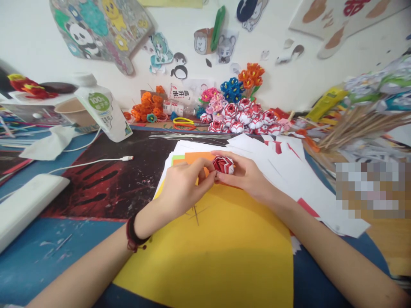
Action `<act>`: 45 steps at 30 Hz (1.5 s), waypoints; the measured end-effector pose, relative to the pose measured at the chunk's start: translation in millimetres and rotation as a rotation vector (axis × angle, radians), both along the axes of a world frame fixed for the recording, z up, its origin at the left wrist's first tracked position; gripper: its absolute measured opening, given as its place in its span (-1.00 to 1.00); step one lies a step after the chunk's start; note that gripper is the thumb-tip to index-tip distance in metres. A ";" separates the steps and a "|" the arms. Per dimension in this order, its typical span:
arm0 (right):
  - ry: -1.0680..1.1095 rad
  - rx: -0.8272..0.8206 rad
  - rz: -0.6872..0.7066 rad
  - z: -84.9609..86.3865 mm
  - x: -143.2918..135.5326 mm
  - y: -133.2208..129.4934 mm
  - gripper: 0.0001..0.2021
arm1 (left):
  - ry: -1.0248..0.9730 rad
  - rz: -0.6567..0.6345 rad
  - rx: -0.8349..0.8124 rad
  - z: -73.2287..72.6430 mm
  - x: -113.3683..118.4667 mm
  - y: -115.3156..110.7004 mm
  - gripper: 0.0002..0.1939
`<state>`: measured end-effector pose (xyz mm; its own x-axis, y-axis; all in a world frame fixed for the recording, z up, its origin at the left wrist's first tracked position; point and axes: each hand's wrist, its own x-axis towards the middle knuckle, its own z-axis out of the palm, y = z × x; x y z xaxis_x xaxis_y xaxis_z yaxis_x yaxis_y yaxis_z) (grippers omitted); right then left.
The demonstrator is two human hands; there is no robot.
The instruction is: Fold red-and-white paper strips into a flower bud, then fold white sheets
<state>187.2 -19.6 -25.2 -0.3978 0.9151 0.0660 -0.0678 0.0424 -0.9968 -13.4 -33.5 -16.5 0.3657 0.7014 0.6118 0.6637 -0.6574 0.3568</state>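
A red and white folded paper flower (224, 165) is held above the orange and yellow paper. My right hand (242, 171) wraps round it from the right, thumb below and fingers above. At the flower's left side, my left hand (192, 179) has its thumb and index finger pinched together; whatever lies between these fingertips is too small to make out. Under both forearms spreads a large yellow sheet (224, 248), with a few thin dark wires (195, 214) on it near my left hand.
Similar red and white flowers (244, 119) are piled at the back, beside blue and orange flowers. White sheets (308, 192) lie on the right. A white bottle (102, 109), a cable (93, 162) and a white power strip (32, 205) are on the left.
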 end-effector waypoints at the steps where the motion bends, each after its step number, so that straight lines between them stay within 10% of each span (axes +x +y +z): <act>1: 0.018 -0.020 0.002 -0.2 0.2 0.1 -0.41 | -0.053 -0.029 -0.095 2.5 -0.5 0.7 -0.96; 11: 0.054 -0.050 0.053 -4.4 4.1 3.1 -0.37 | -0.280 -0.180 -0.525 15.3 -4.1 7.3 -0.80; 34: 0.102 -0.070 0.090 -2.0 3.3 2.0 -0.40 | -0.206 -0.271 -0.387 18.1 -7.4 7.1 -0.86; 45: 0.137 -0.039 0.188 -2.2 -0.3 2.0 -0.37 | 0.000 -0.167 -0.069 8.7 -6.7 1.3 -0.90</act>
